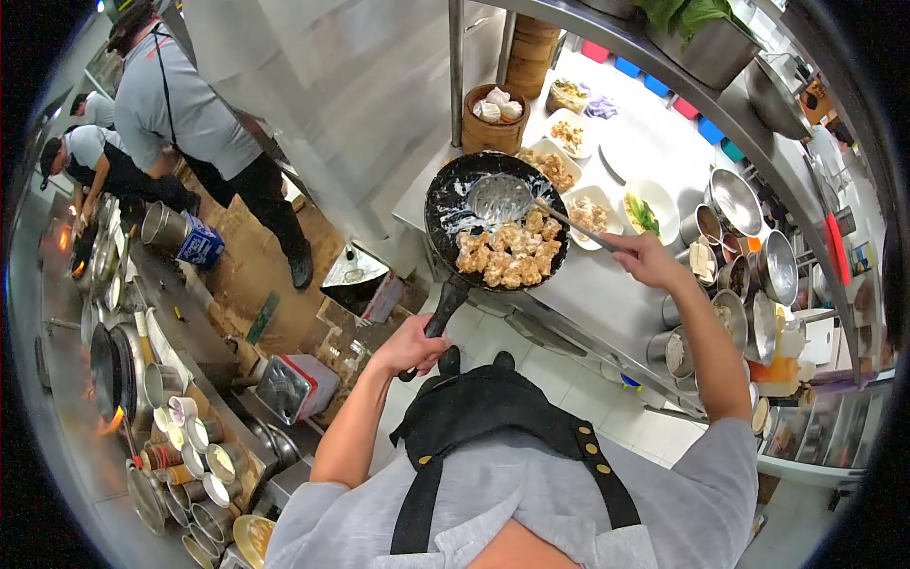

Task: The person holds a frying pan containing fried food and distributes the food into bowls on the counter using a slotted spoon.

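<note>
My left hand [414,345] is closed round the black handle of a frying pan [444,211], which is held over the edge of the steel counter. Golden fried pieces with a pale coating [512,252] lie in the near half of the pan, and white sauce smears its far side. My right hand [646,261] grips the handle of a metal ladle [500,197], whose round head rests inside the pan beside the pieces. Just beyond the pan, a plate of similar fried pieces [547,167] and another plate of them [590,211] stand on the counter.
A bamboo steamer [495,121] with white dumplings stands behind the pan. Metal bowls [736,201] crowd the right side, below a steel shelf [682,81]. At left, a co-worker [194,114] stands near a stove line with pots and flames. A red-and-white tin [296,387] sits low at left.
</note>
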A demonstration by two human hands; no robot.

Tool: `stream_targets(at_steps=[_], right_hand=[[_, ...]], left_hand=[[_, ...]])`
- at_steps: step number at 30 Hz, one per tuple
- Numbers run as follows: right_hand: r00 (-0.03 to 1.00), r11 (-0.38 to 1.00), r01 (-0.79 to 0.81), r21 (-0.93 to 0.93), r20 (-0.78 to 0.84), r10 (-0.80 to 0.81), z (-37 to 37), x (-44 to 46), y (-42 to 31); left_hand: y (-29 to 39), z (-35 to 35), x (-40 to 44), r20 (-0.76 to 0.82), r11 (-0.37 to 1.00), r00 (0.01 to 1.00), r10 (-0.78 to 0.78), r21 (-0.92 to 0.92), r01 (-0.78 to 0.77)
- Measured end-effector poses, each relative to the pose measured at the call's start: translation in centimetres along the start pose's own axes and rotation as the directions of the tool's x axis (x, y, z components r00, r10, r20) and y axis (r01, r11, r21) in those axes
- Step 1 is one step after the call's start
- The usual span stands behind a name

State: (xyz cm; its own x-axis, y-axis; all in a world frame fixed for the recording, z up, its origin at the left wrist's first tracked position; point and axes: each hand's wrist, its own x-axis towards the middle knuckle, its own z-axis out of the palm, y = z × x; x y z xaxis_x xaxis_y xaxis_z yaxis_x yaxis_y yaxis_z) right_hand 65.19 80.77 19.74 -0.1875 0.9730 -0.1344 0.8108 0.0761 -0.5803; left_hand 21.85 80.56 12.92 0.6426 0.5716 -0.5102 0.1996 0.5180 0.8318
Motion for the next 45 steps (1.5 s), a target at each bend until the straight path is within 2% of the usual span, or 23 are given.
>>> stream_targets(at_steps=[1,2,3,6,10,11,12,13,15,17,19,23,25,29,31,35,37,39,41,42,43,44,45], right_hand=[[0.999,0.997,-0.047,-0.057,-0.006,0.047,-0.2,0.0,-0.2],[0.986,0.993,0.099,-0.061,-0.128,-0.106,-0.2,-0.2,0.2],[0.987,0.994,0.092,-0.064,-0.129,-0.100,-0.3,-0.7,0.3],[0.983,0.927,-0.002,-0.375,-0.169,-0.066,-0.6,-2.8,-0.5],[0.961,0.951,0.046,-0.306,-0.246,-0.126,1.4,-6.8,-3.5],[0.982,0.944,0.060,-0.325,-0.148,-0.113,2.4,-6.8,-5.5],[0.994,0.938,0.070,-0.340,-0.055,-0.094,3.2,-6.9,-6.6],[0.995,0.940,0.061,-0.336,-0.060,-0.086,3.7,-6.6,-6.6],[0.971,0.941,0.163,-0.297,-0.119,-0.206,4.3,-4.8,-5.8],[0.954,0.919,0.186,-0.347,-0.160,-0.253,0.7,-7.0,-7.7],[0.995,0.924,0.046,-0.379,-0.069,-0.077,-3.2,-10.2,-10.5],[0.994,0.863,0.010,-0.505,0.098,0.046,-1.3,-10.1,-12.0],[0.995,0.849,0.049,-0.526,-0.046,-0.086,2.6,-7.4,-8.4],[0.995,0.898,0.001,-0.441,-0.087,-0.044,3.9,-5.4,-7.8],[0.978,0.928,0.037,-0.371,-0.177,-0.110,5.3,-3.8,-7.5],[0.971,0.903,0.024,-0.429,-0.204,-0.123,8.4,0.0,-5.1],[0.974,0.876,-0.072,-0.477,-0.224,-0.042,10.2,0.6,-3.9],[0.983,0.874,-0.091,-0.478,-0.184,0.002,11.5,0.8,-2.6],[0.988,0.869,-0.115,-0.482,-0.143,0.052,12.5,0.8,-1.8],[0.988,0.869,-0.099,-0.485,-0.150,0.029,12.8,0.8,-1.8],[0.988,0.868,-0.084,-0.489,-0.155,0.009,13.0,0.6,-1.7],[0.987,0.865,-0.090,-0.493,-0.160,0.012,13.1,0.7,-1.6],[0.986,0.867,-0.104,-0.488,-0.164,0.026,13.2,0.9,-1.6]], left_hand=[[0.3,0.1,-0.2,-0.007,1.000,1.000,-0.008,0.011,0.008],[0.4,0.2,-0.4,-0.013,1.000,1.000,-0.017,0.021,0.017],[0.3,0.3,-0.4,-0.006,1.000,1.000,-0.016,0.021,0.017],[0.5,0.8,-0.5,0.022,0.992,1.000,0.018,-0.122,-0.015],[1.2,1.6,0.2,0.006,0.959,1.000,0.005,-0.283,-0.003],[1.1,1.9,0.1,0.012,0.945,1.000,-0.006,-0.327,0.010],[1.4,2.4,0.3,-0.010,0.955,1.000,-0.016,-0.298,0.013],[1.2,2.5,0.4,-0.003,0.956,1.000,-0.021,-0.292,0.019],[1.0,2.2,0.9,0.006,0.977,1.000,0.020,-0.210,-0.018],[0.9,2.0,0.7,0.005,0.977,1.000,0.016,-0.215,-0.015],[0.6,2.1,0.8,0.011,0.972,1.000,0.010,-0.234,-0.007],[-0.7,2.3,1.0,0.020,0.969,1.000,-0.001,-0.249,0.006],[-2.4,2.4,0.9,0.048,0.966,0.999,-0.003,-0.257,0.015],[-5.0,2.2,0.9,0.005,0.958,1.000,-0.022,-0.287,0.022],[-6.7,2.3,1.4,-0.001,0.951,0.999,-0.037,-0.306,0.035],[-9.2,2.6,3.0,-0.019,0.952,1.000,0.002,-0.306,-0.008],[-10.6,3.1,4.2,-0.003,0.953,0.999,0.038,-0.300,-0.037],[-10.8,2.6,4.6,-0.008,0.975,0.997,0.076,-0.211,-0.076],[-9.9,1.8,4.7,0.111,0.983,0.994,-0.011,-0.179,0.031],[-9.3,0.8,4.9,0.124,0.983,0.984,-0.129,-0.112,0.143],[-7.3,0.2,4.7,0.130,0.983,0.983,-0.129,-0.115,0.145],[-3.7,-0.7,4.6,0.075,0.899,0.957,-0.279,0.369,0.233],[-1.0,-2.3,5.1,-0.046,0.584,0.926,-0.375,0.763,0.275]])
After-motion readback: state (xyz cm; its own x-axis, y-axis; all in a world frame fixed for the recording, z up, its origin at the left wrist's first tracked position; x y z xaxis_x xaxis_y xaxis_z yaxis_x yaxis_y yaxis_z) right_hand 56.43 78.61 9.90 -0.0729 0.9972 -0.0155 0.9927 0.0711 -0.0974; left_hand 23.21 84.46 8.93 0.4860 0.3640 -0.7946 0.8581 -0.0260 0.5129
